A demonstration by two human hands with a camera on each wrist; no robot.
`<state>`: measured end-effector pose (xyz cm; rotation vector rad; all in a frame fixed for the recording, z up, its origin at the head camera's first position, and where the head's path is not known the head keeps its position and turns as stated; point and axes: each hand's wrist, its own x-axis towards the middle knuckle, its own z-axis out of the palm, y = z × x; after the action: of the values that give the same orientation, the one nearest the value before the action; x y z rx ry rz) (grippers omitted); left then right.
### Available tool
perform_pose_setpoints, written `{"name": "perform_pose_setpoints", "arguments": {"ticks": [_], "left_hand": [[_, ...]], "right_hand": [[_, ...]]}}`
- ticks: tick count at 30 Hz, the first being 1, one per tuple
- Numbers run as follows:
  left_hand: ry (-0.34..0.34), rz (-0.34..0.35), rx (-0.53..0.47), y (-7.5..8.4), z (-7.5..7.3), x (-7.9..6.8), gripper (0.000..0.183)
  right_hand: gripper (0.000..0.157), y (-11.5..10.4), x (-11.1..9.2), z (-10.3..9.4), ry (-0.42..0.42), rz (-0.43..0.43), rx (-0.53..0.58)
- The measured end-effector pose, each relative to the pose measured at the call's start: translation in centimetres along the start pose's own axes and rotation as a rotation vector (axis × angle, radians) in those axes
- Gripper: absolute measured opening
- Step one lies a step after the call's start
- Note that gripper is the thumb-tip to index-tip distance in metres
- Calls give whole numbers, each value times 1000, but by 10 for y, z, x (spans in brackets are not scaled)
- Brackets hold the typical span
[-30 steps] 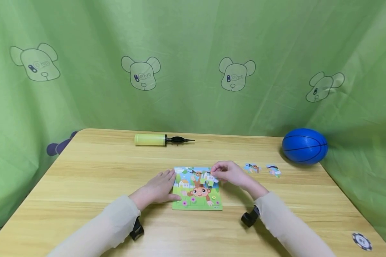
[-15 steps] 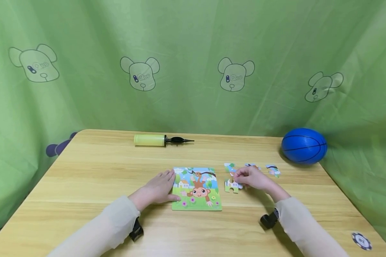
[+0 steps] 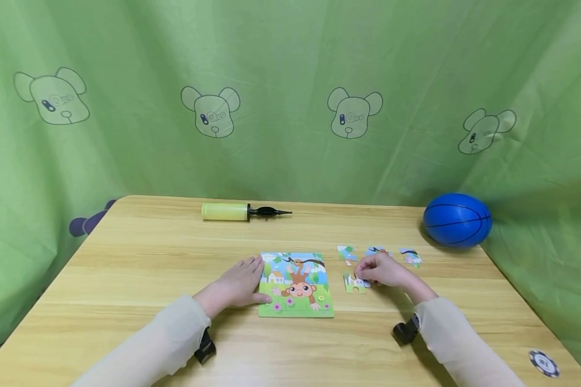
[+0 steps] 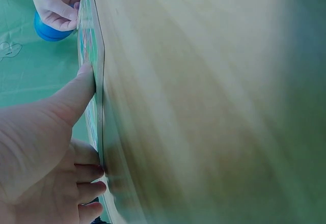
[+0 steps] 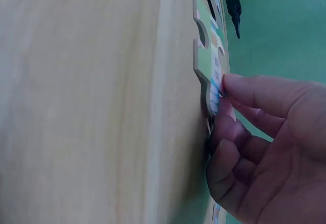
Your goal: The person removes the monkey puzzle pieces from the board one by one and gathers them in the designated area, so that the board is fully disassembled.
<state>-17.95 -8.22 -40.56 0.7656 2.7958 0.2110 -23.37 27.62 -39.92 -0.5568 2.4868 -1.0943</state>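
In the head view a flat puzzle board (image 3: 297, 313) with a monkey picture lies on the table. My left hand (image 3: 234, 284) rests along its left side, fingers at the upper left edge and thumb over the lower left part. To the right of the board, my right hand (image 3: 387, 271) pinches a jigsaw piece (image 3: 352, 285) printed with a white house and grass. The right wrist view shows thumb and fingertips at one edge of this piece (image 5: 204, 56), close to the tabletop. Whether it touches the table is hard to tell.
Loose jigsaw pieces lie near the right hand: one with green leaves (image 3: 346, 252), one partly hidden behind the hand (image 3: 377, 250), one with a dark branch (image 3: 410, 256). A yellow hand pump (image 3: 226, 211), a blue ball (image 3: 458, 220) and a poker chip (image 3: 544, 364) are farther away.
My right hand has carried the house piece from above the board's upper right to the table on the right, then shifted it slightly farther right. The left hand has stayed in place.
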Motion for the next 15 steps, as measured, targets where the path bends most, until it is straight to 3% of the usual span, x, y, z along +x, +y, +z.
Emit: {"name": "perform_pose_setpoints", "arguments": {"ticks": [15], "left_hand": [[3,-1,-18,0,-1,0,88]], "right_hand": [[11,-1,3,0,10,61,-16]]}}
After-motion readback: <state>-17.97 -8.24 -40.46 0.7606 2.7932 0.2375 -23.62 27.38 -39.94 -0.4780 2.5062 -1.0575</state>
